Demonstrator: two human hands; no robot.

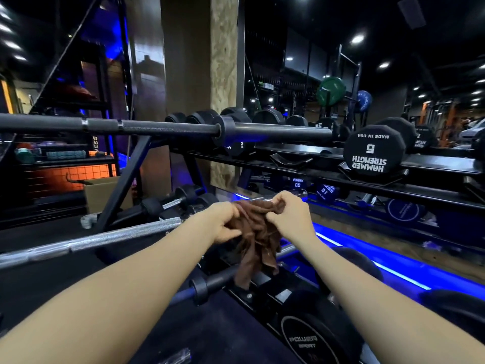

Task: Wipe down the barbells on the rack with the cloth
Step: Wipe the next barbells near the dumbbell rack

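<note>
Both left hand (225, 224) and right hand (288, 212) bunching crumpled brown cloth (256, 240) over knurled chrome barbell (110, 235), fingers curled gripping; loose tail likely snagging below.

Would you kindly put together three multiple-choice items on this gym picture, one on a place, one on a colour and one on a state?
1. Where does the black barbell lie?
A. Above the chrome barbell
B. Below it
C. On the floor

2. What colour is the cloth?
A. Blue
B. Brown
C. White

3. How is the cloth held?
A. By the left hand alone
B. By neither hand
C. By both hands

Answers:
1 A: the black bar crosses the rack higher than the chrome barbell.
2 B: the bunched fabric is plainly brown.
3 C: the left hand and the right hand both pinch it, with its end hanging down.
</note>
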